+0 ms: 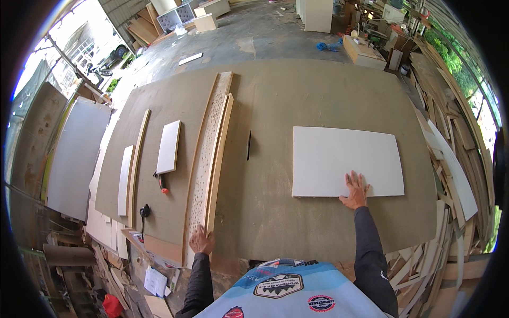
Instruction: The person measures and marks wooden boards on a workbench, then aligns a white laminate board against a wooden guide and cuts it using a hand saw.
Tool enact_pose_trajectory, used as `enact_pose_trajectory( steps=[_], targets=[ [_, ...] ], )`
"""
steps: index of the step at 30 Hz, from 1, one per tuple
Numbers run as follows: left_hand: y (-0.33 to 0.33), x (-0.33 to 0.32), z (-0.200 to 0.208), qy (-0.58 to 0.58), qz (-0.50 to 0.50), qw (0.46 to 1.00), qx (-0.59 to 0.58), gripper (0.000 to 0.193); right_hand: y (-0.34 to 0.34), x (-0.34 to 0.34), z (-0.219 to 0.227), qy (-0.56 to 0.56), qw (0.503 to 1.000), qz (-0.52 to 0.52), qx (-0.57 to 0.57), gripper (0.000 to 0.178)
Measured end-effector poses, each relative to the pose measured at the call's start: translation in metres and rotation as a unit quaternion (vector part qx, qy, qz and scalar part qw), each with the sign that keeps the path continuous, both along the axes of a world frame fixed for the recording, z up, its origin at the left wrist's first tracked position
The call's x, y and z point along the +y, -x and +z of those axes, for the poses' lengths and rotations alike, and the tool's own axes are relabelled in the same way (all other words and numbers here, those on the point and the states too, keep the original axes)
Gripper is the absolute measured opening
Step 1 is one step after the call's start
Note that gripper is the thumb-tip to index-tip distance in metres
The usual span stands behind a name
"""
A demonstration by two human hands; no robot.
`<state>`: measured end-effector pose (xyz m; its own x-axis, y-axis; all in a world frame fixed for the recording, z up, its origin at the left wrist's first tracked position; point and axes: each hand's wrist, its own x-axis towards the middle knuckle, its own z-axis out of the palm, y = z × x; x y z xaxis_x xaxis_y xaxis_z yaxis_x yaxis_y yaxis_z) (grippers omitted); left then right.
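My right hand [356,190] lies with fingers spread on the near edge of a white rectangular panel [347,159], on the right of a large brown worktable board [270,212]. At the near end of a long speckled board [204,159], my left hand [202,240] rests with its fingers apart, close to the end of a pale wooden strip [220,159] lying along that board. The left fingertips touch the board's surface; whether they also press the strip is hard to see. Between the strip and the white panel lies a thin black pencil-like stick [249,145].
To the left lie a small white panel [169,147], a red-and-black cutter-like tool [163,184], a narrow white piece [125,180], a wooden batten [139,164] and a black tape measure [144,211]. Scrap boards [450,122] pile up along the right. A large white sheet [77,159] leans at left.
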<state>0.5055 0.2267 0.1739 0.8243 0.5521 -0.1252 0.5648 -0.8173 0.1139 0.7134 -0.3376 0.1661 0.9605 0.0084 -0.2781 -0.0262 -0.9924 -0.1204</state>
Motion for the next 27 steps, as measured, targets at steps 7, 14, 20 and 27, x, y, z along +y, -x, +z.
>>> enact_pose_trajectory(
  steps=[7, 14, 20, 27],
  targets=[
    [0.089, 0.001, -0.001, -0.010, 0.063, 0.998, -0.005, 0.060, 0.088, 0.011, 0.014, 0.009, 0.999, 0.046, 0.004, 0.103],
    [0.094, -0.033, 0.013, -0.175, 0.060, 0.970, -0.155, 0.056, 0.207, 0.054, 0.016, -0.027, 0.997, 0.070, 0.006, 0.104],
    [0.104, -0.153, -0.006, 0.173, 0.003, 0.976, -0.132, 0.043, 0.267, 0.027, 0.023, -0.203, 0.975, 0.087, -0.010, 0.062],
    [0.146, -0.211, -0.061, 0.716, 0.215, 0.654, -0.118, 0.029, 0.260, -0.132, -0.036, 0.123, 0.913, -0.277, -0.273, 0.048]
  ],
)
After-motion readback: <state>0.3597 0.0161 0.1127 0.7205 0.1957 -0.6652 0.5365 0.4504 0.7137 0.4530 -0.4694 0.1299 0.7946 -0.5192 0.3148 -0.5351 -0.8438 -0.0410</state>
